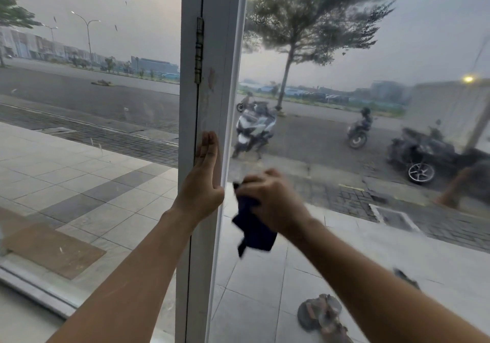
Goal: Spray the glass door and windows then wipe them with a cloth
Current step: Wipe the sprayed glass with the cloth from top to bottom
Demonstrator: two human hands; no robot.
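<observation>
Obs., standing behind the person. Both forearms reach forward.

Left hand (204, 178): fingers straight and together, palm laid flat on the white frame post (212, 98), holding nothing. It reads as a brace.

Right hand (270, 199): just right of the left, fingers curled round a bunched dark blue cloth (254, 231). A loose tail of the cloth hangs below the wrist. The cloth is blurred, at the window pane (371, 223) close beside the post. Contact with the glass is likely, but I cannot confirm it.

Step in hand, by my reading: wiping the pane at its edge by the post. No spray bottle in view.

Notes on doing it well:
- Spread the cloth flatter under the palm; a bunched wad gives a narrow track.
- Run overlapping passes away from the left hand.
- Take the strip along the post's seal deliberately, since residue likely collects there.
- The glass up and right of the right hand looks hazy. Work it top downward, turning the cloth to a dry face.

Beyond the left hand: a hinge (199, 50) higher on the post, and the glass door (92, 130) to its left, with a few specks. Through the glass, below the right forearm, sandals (323, 313) lie on the tiles. Farther out are parked scooters (254, 130).
</observation>
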